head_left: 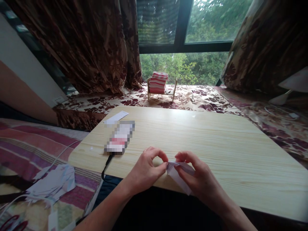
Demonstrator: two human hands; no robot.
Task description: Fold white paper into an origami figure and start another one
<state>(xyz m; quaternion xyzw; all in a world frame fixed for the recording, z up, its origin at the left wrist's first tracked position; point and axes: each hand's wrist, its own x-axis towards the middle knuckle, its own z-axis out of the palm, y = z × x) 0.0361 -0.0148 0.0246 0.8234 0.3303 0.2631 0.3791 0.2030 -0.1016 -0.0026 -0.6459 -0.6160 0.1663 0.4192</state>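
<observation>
A folded piece of white paper [179, 178] is held between my two hands above the table's near edge. My left hand [148, 166] pinches its left corner between thumb and forefinger. On the other side, my right hand [196, 173] grips the paper with the thumb below and the fingers above, and part of the sheet is hidden behind that hand. The paper hangs down toward me, with a fold along its top.
The wooden table [204, 138] carries a blurred-out phone-like thing [119, 138] with a black strap and a white paper strip [117, 117]. Paper pieces [54, 183] and red-handled scissors [14, 223] lie on the bed at left. A small rack [174, 91] with folded striped cloths [157, 82] stands by the window.
</observation>
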